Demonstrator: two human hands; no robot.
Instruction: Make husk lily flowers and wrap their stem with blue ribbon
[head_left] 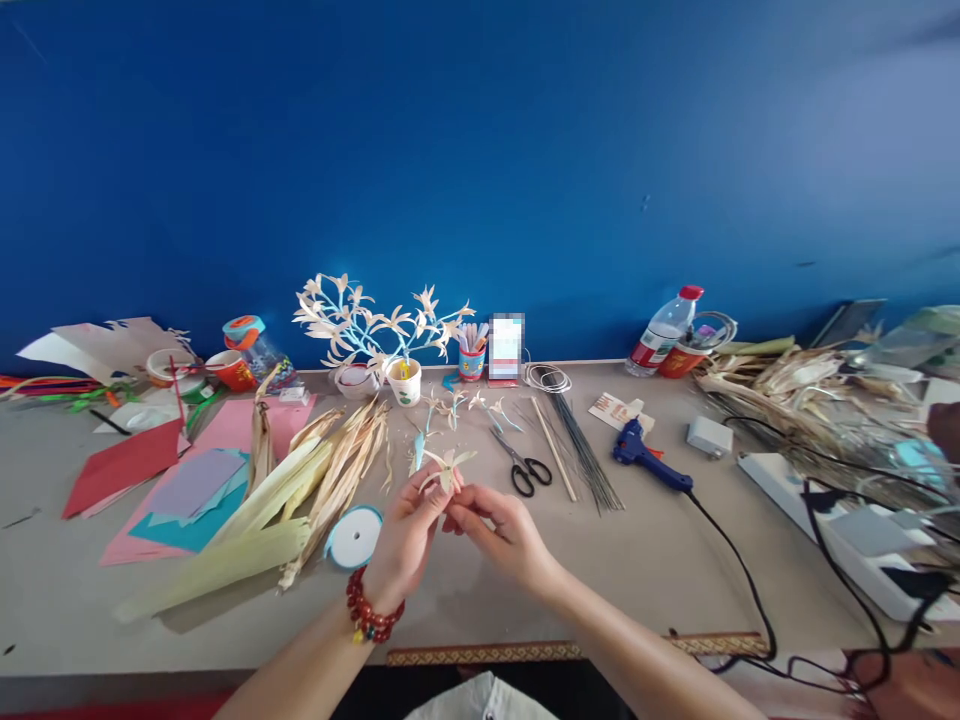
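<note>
A pale, star-shaped corn husk flower (448,466) rises above my fingertips, its petals spread. My left hand (409,525) is closed around its lower part; red bead bracelets circle that wrist. Beside it, the fingers of my right hand (504,522) are pinched together close to the flower's base, and what lies between them is hidden. Left of my hands lies a roll of light blue tape (355,537). Black-handled scissors (523,470) rest just beyond my right hand. Several small flowers on blue stems (454,408) lie ahead of both hands.
Corn husks (259,545) and coloured paper (124,460) cover the left side. A cup of husk flowers (405,384) stands by the blue wall. Rightward lie dark wires (589,455), a glue gun (649,460), and a power strip (825,545) with trailing cords. Another person's hand (945,430) shows far right.
</note>
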